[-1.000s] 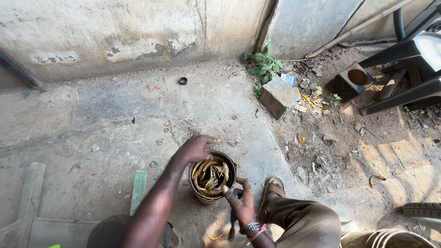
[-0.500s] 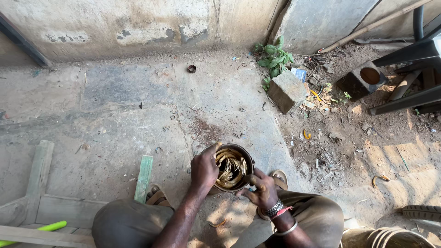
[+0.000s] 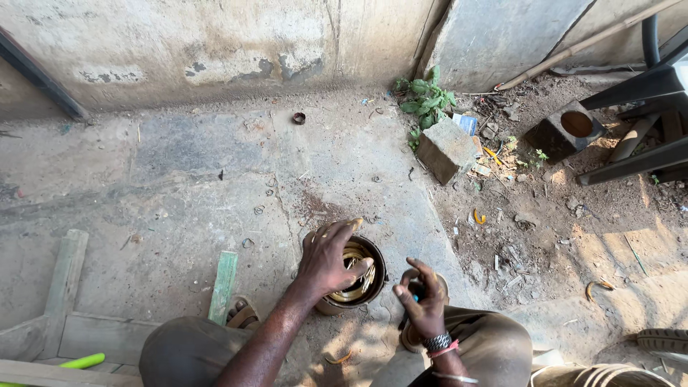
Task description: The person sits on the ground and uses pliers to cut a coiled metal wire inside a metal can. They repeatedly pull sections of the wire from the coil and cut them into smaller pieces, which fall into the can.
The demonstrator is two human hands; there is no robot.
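Left hand now covers tin; stone block, weed beyond.

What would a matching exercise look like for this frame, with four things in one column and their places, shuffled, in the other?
Things:
1. left hand
2. right hand
3. concrete block
4. green stick

Places:
A. bottom left corner of the view
B. resting on the rim of the round tin
C. beside the leafy weed near the wall
D. raised just right of the tin, fingers curled around a small dark item

Pairs: 1-B, 2-D, 3-C, 4-A
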